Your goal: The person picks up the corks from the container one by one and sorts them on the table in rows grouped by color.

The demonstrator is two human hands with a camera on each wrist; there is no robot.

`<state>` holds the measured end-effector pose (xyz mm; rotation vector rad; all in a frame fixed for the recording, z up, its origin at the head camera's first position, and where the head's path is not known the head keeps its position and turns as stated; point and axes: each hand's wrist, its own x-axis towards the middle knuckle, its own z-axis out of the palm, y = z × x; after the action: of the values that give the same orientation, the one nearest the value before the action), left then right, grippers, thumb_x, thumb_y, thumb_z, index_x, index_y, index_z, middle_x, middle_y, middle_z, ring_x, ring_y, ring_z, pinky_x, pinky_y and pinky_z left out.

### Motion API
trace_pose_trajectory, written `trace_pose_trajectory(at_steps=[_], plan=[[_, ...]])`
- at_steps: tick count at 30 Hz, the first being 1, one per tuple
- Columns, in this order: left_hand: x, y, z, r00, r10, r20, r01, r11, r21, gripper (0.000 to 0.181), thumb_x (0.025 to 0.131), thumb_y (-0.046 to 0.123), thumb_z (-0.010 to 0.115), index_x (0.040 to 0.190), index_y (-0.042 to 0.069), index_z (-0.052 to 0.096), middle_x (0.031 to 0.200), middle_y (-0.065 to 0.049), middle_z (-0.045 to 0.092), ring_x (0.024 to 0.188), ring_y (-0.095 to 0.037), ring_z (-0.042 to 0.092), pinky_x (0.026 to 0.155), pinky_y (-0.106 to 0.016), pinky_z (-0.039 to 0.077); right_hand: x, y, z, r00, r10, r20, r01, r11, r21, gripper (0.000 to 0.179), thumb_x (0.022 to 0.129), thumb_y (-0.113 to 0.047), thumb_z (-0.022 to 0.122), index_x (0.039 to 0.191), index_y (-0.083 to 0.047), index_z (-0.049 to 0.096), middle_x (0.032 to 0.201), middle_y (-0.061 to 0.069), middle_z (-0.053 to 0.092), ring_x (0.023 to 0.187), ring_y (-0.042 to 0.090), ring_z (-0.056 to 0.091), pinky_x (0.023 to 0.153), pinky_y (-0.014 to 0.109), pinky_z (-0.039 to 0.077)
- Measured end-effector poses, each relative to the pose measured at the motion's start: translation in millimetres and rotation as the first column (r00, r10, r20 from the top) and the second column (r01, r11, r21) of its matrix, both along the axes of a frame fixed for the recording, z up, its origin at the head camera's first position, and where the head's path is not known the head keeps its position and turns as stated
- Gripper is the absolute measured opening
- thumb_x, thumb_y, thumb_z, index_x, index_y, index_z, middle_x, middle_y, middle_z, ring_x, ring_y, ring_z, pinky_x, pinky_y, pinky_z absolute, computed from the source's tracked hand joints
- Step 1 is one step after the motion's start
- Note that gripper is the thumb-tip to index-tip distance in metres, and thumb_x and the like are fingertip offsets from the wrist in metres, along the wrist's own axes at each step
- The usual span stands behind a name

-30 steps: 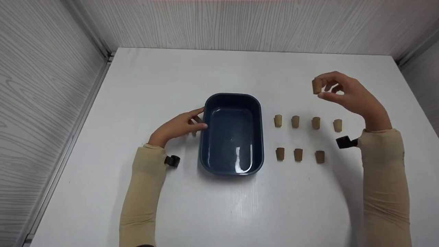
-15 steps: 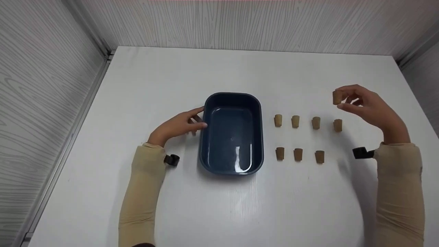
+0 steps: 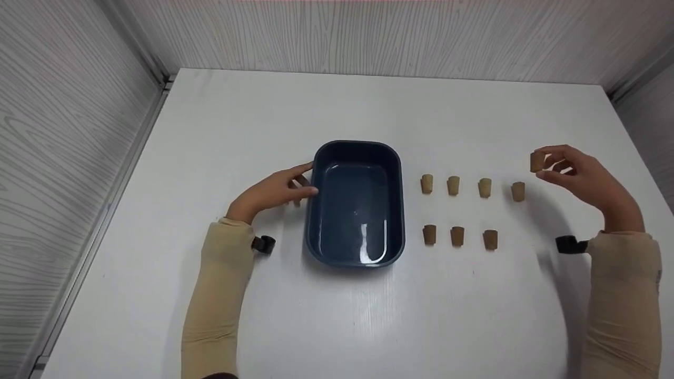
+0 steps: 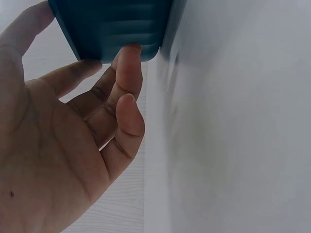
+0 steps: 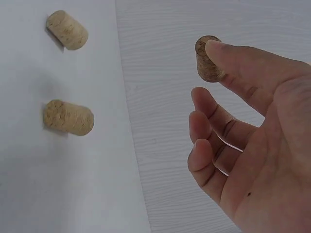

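Observation:
My right hand (image 3: 590, 176) pinches a brown cork stopper (image 3: 537, 161) between thumb and fingertips, above the table's right side. In the right wrist view the thumb (image 5: 243, 58) lies across the cork, while the other fingers curve loosely below it. My left hand (image 3: 274, 192) rests against the left side of a dark blue plastic tub (image 3: 356, 260), thumb and fingertips at its rim and outer wall. Nothing lies inside the tub. To its right stand a back row of several paler corks, such as one cork (image 3: 485, 188), and a front row of three darker corks (image 3: 457, 236).
The white table (image 3: 368, 326) carries everything, with wood-grain panels (image 3: 358, 37) behind it and along its left. A black wrist camera (image 3: 571, 244) sticks out from the right sleeve, another camera (image 3: 263, 245) from the left.
My right hand has moved to the right and nearer the front, carrying the cork, and is now right of the back row. The left hand and the tub have stayed put.

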<state>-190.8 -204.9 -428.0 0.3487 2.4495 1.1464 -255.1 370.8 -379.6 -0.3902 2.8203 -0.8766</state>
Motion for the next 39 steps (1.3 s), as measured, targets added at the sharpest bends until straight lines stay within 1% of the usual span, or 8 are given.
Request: trace_pose_trajectory(at_steps=[4, 8, 12, 16, 22, 27, 33, 39], plan=[[0.6, 0.4, 0.7, 1.0, 0.008, 0.002, -0.008, 1.0, -0.005, 0.078, 0.091, 0.053, 0.059, 0.155, 0.026, 0.023, 0.124, -0.009, 0.057, 0.088, -0.022, 0.063, 0.078, -0.034, 0.047, -1.0, 9.5, -7.7, 1.0, 0.003, 0.03, -0.004, 0.999, 0.043, 0.051, 0.096, -0.037, 0.058, 0.142, -0.02, 0.045, 0.115, -0.008, 0.05, 0.09, -0.008, 0.045, 0.071, 0.013, 0.038], [0.7, 0.4, 0.0, 1.0, 0.012, 0.01, -0.012, 1.0, -0.003, 0.077, 0.091, 0.053, 0.059, 0.155, 0.027, 0.023, 0.125, -0.009, 0.057, 0.09, -0.022, 0.063, 0.078, -0.034, 0.047, -2.9, 18.8, -15.2, 0.998, 0.003, 0.067, -0.008, 0.997, 0.072, 0.053, 0.096, -0.04, 0.056, 0.144, -0.02, 0.043, 0.12, 0.005, 0.05, 0.091, -0.01, 0.043, 0.075, 0.021, 0.039], [0.3, 0.3, -0.9, 1.0, 0.011, 0.013, -0.011, 1.0, -0.003, 0.077, 0.091, 0.053, 0.059, 0.155, 0.028, 0.023, 0.125, -0.008, 0.057, 0.09, -0.023, 0.063, 0.079, -0.035, 0.047, -4.2, 25.4, -20.2, 0.995, -0.014, 0.101, 0.006, 0.996, 0.087, 0.054, 0.097, -0.043, 0.054, 0.144, -0.02, 0.041, 0.124, 0.009, 0.049, 0.092, -0.009, 0.041, 0.079, 0.031, 0.039], [-0.2, 0.6, -0.8, 1.0, 0.005, 0.012, -0.005, 1.0, -0.008, 0.078, 0.091, 0.054, 0.059, 0.155, 0.027, 0.022, 0.125, -0.009, 0.057, 0.09, -0.022, 0.063, 0.079, -0.034, 0.047, -4.2, 29.1, -24.1, 0.992, -0.015, 0.124, 0.005, 0.996, 0.086, 0.054, 0.097, -0.042, 0.053, 0.145, -0.02, 0.04, 0.126, 0.013, 0.049, 0.093, -0.01, 0.041, 0.08, 0.034, 0.039], [-0.8, 0.6, 0.2, 1.0, 0.004, 0.007, -0.003, 1.0, -0.015, 0.078, 0.091, 0.054, 0.059, 0.155, 0.027, 0.023, 0.126, -0.009, 0.057, 0.089, -0.022, 0.063, 0.079, -0.034, 0.046, -2.7, 32.7, -29.6, 0.991, -0.007, 0.134, -0.005, 0.996, 0.093, 0.053, 0.098, -0.039, 0.053, 0.145, -0.019, 0.04, 0.125, 0.013, 0.051, 0.091, -0.012, 0.042, 0.079, 0.027, 0.04], [-0.1, 1.3, 1.4, 1.0, 0.003, 0.012, -0.003, 1.0, -0.011, 0.078, 0.091, 0.053, 0.059, 0.155, 0.027, 0.022, 0.125, -0.009, 0.056, 0.089, -0.022, 0.063, 0.079, -0.034, 0.047, 0.6, 34.1, -32.1, 0.988, -0.002, 0.152, -0.014, 0.994, 0.109, 0.053, 0.098, -0.041, 0.053, 0.144, -0.017, 0.041, 0.127, 0.014, 0.051, 0.093, -0.009, 0.042, 0.081, 0.032, 0.04], [-0.2, 1.5, 1.1, 1.0, 0.008, 0.013, -0.008, 1.0, -0.006, 0.077, 0.092, 0.053, 0.059, 0.155, 0.027, 0.022, 0.124, -0.009, 0.057, 0.088, -0.022, 0.063, 0.078, -0.034, 0.046, 7.4, 33.9, -33.2, 0.987, 0.014, 0.159, -0.033, 0.993, 0.114, 0.052, 0.098, -0.039, 0.054, 0.143, -0.016, 0.042, 0.127, 0.015, 0.051, 0.094, -0.008, 0.042, 0.079, 0.03, 0.042], [-0.2, 1.0, -0.5, 1.0, 0.015, 0.019, -0.015, 1.0, -0.005, 0.078, 0.091, 0.053, 0.059, 0.155, 0.027, 0.022, 0.123, -0.008, 0.057, 0.087, -0.023, 0.063, 0.077, -0.033, 0.046, 18.1, 32.9, -33.0, 0.989, 0.035, 0.146, -0.05, 0.994, 0.1, 0.047, 0.097, -0.033, 0.059, 0.138, -0.015, 0.048, 0.12, 0.008, 0.053, 0.091, -0.01, 0.046, 0.074, 0.021, 0.043]])
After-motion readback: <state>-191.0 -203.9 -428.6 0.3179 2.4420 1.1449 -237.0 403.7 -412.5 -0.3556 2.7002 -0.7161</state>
